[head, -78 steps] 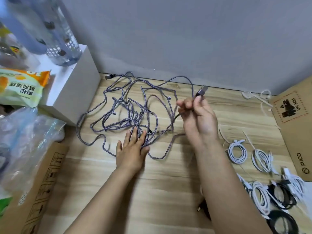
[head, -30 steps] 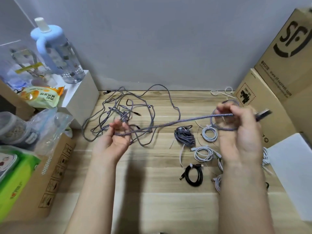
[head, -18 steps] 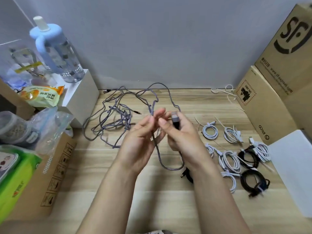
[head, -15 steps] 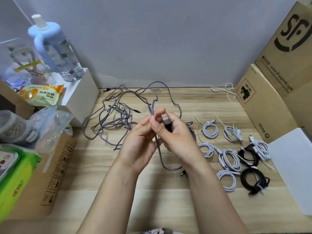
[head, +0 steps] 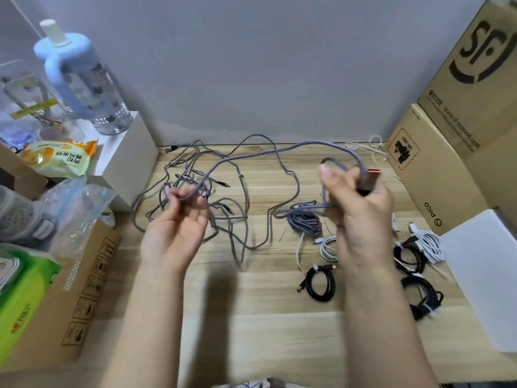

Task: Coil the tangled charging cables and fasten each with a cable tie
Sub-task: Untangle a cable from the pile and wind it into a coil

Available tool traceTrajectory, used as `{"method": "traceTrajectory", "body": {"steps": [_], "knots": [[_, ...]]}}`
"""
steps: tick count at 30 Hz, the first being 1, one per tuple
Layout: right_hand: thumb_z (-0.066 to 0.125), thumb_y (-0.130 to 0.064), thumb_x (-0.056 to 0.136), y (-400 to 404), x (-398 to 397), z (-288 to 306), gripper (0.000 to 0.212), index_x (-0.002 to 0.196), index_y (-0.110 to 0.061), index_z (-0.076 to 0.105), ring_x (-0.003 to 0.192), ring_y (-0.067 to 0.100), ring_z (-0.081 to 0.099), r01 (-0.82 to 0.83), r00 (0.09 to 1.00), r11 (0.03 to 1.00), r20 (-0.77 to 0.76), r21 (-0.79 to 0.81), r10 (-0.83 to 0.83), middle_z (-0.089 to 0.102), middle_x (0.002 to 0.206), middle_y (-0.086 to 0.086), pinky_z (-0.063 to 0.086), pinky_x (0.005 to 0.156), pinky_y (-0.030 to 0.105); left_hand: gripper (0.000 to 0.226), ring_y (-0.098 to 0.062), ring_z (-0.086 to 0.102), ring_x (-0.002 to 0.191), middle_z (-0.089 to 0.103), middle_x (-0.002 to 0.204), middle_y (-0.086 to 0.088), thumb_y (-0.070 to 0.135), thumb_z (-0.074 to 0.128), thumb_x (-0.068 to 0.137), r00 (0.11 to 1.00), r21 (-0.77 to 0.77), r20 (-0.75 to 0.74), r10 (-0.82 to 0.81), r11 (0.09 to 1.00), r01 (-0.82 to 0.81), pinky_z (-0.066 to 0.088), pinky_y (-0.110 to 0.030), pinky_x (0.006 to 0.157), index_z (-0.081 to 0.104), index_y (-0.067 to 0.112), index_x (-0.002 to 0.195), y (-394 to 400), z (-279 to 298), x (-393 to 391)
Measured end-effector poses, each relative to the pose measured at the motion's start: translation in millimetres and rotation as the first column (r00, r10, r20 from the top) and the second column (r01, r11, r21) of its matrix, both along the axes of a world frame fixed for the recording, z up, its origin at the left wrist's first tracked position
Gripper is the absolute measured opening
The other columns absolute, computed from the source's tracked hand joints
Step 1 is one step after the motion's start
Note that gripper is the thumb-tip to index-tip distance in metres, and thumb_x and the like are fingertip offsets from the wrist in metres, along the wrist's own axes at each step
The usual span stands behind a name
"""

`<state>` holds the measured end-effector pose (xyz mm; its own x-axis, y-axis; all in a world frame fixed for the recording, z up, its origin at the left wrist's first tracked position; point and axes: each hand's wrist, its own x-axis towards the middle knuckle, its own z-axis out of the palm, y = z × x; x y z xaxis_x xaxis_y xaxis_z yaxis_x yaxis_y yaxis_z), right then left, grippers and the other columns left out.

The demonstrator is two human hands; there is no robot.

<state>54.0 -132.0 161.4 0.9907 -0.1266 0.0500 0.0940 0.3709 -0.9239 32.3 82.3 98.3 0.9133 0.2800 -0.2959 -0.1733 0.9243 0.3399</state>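
coiling under way on one braided cable; remainder of tangle not yet freed

the right hand (head: pixel 361 217) is raised above the table (head: pixel 279 326), its fingers (head: pixel 331 177) curled and clamped on the plug end (head: pixel 369 179) of a grey braided cable (head: pixel 279 152). one small loop is gathered in that fist, judged to be the start of a coil; the plug is pinned so the loops have a fixed anchor.

the left hand (head: pixel 176 231) sits well apart to the left, thumb and fingertips pinching the same cable further along. the span between the hands arches upward and is off the table, which appears meant to feed the length out straight and keep it clear of the knot.

the tangled cables (head: pixel 212 203) lie on the table behind the left hand, near the wall. the held cable runs back into that heap, so snagging is a risk as it is drawn.

finished work is set aside on the right: a tied grey coil (head: pixel 303 221) beside the right wrist, with white coils (head: pixel 428 245) and black coils (head: pixel 320 282) nearer the cardboard boxes (head: pixel 447 152), kept separate from the loose heap.

a water bottle (head: pixel 84 79) stands on a white box (head: pixel 126 161) at left.
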Motion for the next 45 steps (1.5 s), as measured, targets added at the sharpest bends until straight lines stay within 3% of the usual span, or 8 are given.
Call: {"method": "traceTrajectory", "body": {"steps": [7, 10, 16, 22, 27, 32, 36, 45], "knots": [[0.073, -0.019, 0.080, 41.1, -5.3, -30.7, 0.027, 0.105, -0.022, 0.066, 0.083, -0.001, 0.065, -0.372, 0.910, 0.834, 0.015, -0.408, 0.414, 0.071, 0.083, -0.016, 0.051, 0.082, 0.022, 0.016, -0.010, 0.067, 0.066, 0.068, 0.073, -0.003, 0.014, 0.055, 0.074, 0.965, 0.486, -0.091, -0.244, 0.835, 0.257, 0.055, -0.019, 0.062, 0.069, 0.008, 0.079, -65.7, 31.8, -4.5], [0.067, -0.056, 0.069, 41.1, -4.9, -37.5, 0.038, 0.096, -0.029, 0.070, 0.095, 0.012, 0.068, -0.317, 0.931, 0.762, -0.032, -0.565, 0.364, 0.073, 0.096, -0.008, 0.051, 0.089, 0.043, 0.016, -0.010, 0.065, 0.064, 0.066, 0.073, -0.001, 0.016, 0.060, 0.070, 0.967, 0.593, -0.138, -0.213, 0.764, 0.254, 0.053, -0.017, 0.063, 0.058, 0.010, 0.085, -63.9, 29.7, -6.2], [0.067, -0.065, 0.069, 39.7, -8.0, -32.3, 0.037, 0.053, -0.036, 0.049, 0.050, 0.011, 0.032, -0.200, 0.969, 0.616, -0.062, -0.762, 0.237, 0.040, 0.044, -0.010, 0.028, 0.051, 0.031, 0.010, -0.001, 0.061, 0.061, 0.067, 0.068, 0.009, 0.018, 0.061, 0.066, 0.943, 0.535, -0.232, -0.240, 0.778, 0.329, 0.042, -0.016, 0.063, 0.056, 0.021, 0.074, -61.6, 33.2, -7.5], [0.067, -0.028, 0.074, 20.9, -8.8, -7.9, 0.044, 0.053, -0.006, 0.036, 0.053, 0.013, 0.024, -0.197, 0.975, 0.902, 0.023, -0.383, 0.223, 0.026, 0.053, 0.002, 0.022, 0.053, 0.029, 0.019, -0.004, 0.041, 0.041, 0.059, 0.065, 0.008, 0.018, 0.072, 0.062, 0.947, -0.024, -0.069, -0.312, 0.950, 0.311, 0.030, -0.013, 0.036, 0.057, 0.016, 0.073, -34.9, 26.0, -1.4], [0.061, -0.020, 0.058, -2.0, -9.0, 13.2, 0.027, 0.042, -0.020, 0.040, 0.047, 0.009, 0.026, -0.057, 0.987, 0.992, 0.145, -0.116, 0.074, 0.033, 0.049, -0.002, 0.025, 0.045, 0.015, 0.022, -0.002, 0.038, 0.036, 0.048, 0.051, 0.009, 0.015, 0.060, 0.079, 0.976, -0.092, -0.161, -0.148, 0.987, 0.134, 0.031, -0.011, 0.032, 0.060, 0.013, 0.057, -14.0, 14.7, 2.1], [0.054, -0.007, 0.066, 2.7, -0.2, -4.0, 0.021, 0.055, -0.018, 0.040, 0.056, 0.012, 0.035, -0.155, 0.983, 0.920, 0.039, -0.360, 0.181, 0.039, 0.063, 0.010, 0.027, 0.049, 0.020, 0.019, -0.002, 0.045, 0.042, 0.056, 0.057, 0.008, 0.023, 0.052, 0.076, 0.983, 0.173, -0.133, -0.126, 0.974, 0.149, 0.038, -0.010, 0.040, 0.069, 0.015, 0.073, -24.8, 24.8, -2.8], [0.069, -0.027, 0.081, 28.9, -3.4, -20.5, 0.020, 0.065, -0.022, 0.058, 0.055, -0.004, 0.048, -0.395, 0.905, 0.799, -0.042, -0.453, 0.424, 0.058, 0.058, -0.014, 0.036, 0.059, 0.016, 0.026, -0.004, 0.060, 0.072, 0.069, 0.083, 0.006, 0.025, 0.052, 0.076, 0.944, 0.631, -0.165, -0.285, 0.705, 0.323, 0.045, -0.019, 0.067, 0.077, 0.021, 0.084, -52.0, 32.7, -6.8], [0.066, -0.036, 0.075, 31.3, -1.2, -35.2, 0.013, 0.065, -0.028, 0.065, 0.062, 0.009, 0.054, -0.567, 0.796, 0.660, -0.119, -0.493, 0.594, 0.060, 0.058, -0.007, 0.043, 0.067, 0.032, 0.016, -0.008, 0.058, 0.060, 0.065, 0.072, 0.002, 0.020, 0.052, 0.078, 0.915, 0.670, -0.196, -0.354, 0.632, 0.388, 0.045, -0.015, 0.054, 0.067, 0.016, 0.080, -68.5, 26.7, -11.3]]}}
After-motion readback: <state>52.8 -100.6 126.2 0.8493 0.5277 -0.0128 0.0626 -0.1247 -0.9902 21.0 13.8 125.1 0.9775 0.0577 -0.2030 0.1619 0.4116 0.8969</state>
